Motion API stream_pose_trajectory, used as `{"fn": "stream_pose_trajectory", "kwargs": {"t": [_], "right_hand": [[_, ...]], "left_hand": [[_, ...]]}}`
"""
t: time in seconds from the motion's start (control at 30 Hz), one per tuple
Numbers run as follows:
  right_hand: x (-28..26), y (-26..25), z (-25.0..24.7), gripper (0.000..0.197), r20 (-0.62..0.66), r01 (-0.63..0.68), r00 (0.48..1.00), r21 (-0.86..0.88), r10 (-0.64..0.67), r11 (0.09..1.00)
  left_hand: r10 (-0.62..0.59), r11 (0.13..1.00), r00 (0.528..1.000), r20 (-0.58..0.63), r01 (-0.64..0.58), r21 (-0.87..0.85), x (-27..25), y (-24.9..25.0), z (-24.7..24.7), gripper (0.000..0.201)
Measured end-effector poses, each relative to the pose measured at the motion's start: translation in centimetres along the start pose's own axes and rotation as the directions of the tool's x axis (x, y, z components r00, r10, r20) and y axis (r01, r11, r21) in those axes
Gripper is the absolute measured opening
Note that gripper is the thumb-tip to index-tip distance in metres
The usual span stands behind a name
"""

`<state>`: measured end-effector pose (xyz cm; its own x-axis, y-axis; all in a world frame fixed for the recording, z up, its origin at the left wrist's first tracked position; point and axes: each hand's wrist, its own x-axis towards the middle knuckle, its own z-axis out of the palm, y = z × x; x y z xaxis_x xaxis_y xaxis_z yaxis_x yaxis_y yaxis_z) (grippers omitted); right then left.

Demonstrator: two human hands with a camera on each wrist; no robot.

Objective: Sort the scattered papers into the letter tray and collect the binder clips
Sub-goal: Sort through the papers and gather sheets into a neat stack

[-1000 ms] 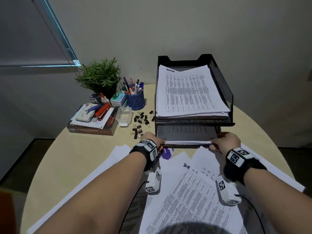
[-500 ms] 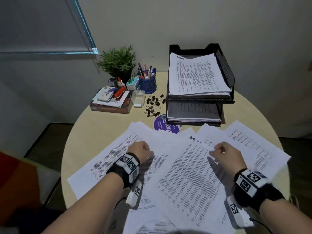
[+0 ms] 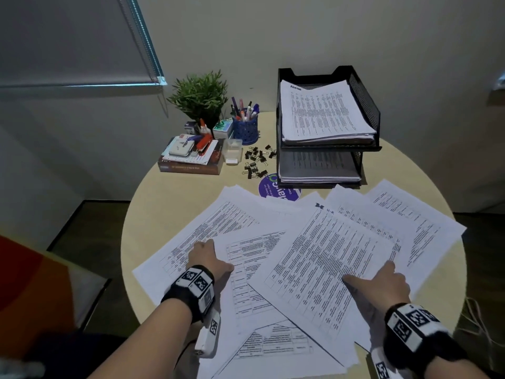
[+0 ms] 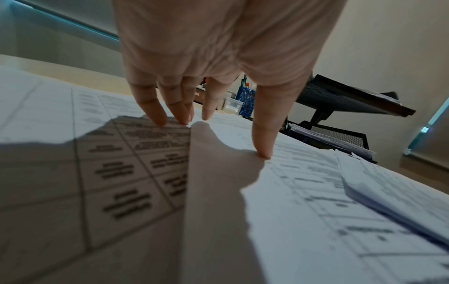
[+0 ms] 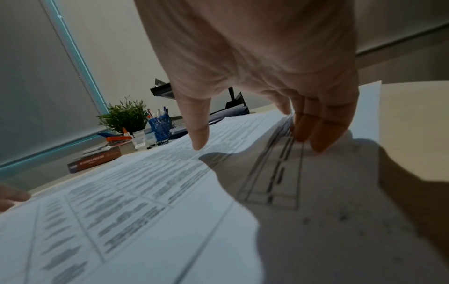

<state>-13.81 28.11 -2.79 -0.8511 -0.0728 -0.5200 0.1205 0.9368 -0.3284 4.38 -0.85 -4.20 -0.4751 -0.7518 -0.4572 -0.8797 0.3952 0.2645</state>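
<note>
**Paper sorting, partway through**

Both tiers of the letter tray (image 3: 364,105) at the counter's far edge hold sheets — many scattered papers (image 3: 328,258) remain near. Left hand (image 3: 206,257) and right hand (image 3: 382,283) press them, fingers spread. Binder clips (image 3: 257,160) lie uncollected beside the tray.

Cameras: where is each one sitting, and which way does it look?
Head: high up, looking down at papers, tray; both forearms, left hand, right hand show.
Left wrist: low, looking along fingers touching papers.
Right wrist: low, looking along the hand toward the plant.
Shared: all see the pen cup.
</note>
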Motion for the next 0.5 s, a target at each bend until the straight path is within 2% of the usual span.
{"fn": "stream_pose_trajectory", "kwargs": {"t": [0.13,0.2,0.27,0.3,0.37,0.4,0.5], "right_hand": [[0.2,-0.3,1.3,0.125,-0.037,-0.02,0.999,0.026,0.021,0.999],[-0.1,-0.3,1.2,0.119,-0.034,-0.03,0.999,0.163,0.036,0.986],[0.0,0.3,0.7,0.095,-0.027,-0.031,0.999,0.276,0.041,0.961],[0.0,0.8,0.4,0.075,-0.035,-0.007,0.999,0.298,0.018,0.955],[0.2,1.7,0.0,0.023,-0.039,0.048,0.999,0.29,-0.038,0.956],[0.4,2.3,0.0,0.017,-0.031,0.058,0.998,0.313,-0.051,0.948],[0.8,3.5,-0.5,0.018,0.025,0.002,1.0,0.391,-0.013,0.921]], "left_hand": [[0.002,0.999,1.0,0.024,-0.001,-0.042,-0.3,0.5,0.0,0.077],[0.018,1.0,0.999,0.039,-0.018,0.005,-0.2,0.7,-0.5,0.093],[0.087,0.994,0.995,0.048,-0.09,0.066,0.3,1.1,-0.8,0.105],[0.131,0.986,0.989,0.068,-0.138,0.096,0.5,1.3,-0.9,0.108],[0.209,0.966,0.971,0.12,-0.223,0.127,1.1,1.8,-1.1,0.106],[0.233,0.962,0.964,0.13,-0.248,0.114,1.3,2.0,-1.2,0.1],[0.275,0.953,0.96,0.058,-0.28,0.112,1.7,2.5,-1.6,0.079]]}}
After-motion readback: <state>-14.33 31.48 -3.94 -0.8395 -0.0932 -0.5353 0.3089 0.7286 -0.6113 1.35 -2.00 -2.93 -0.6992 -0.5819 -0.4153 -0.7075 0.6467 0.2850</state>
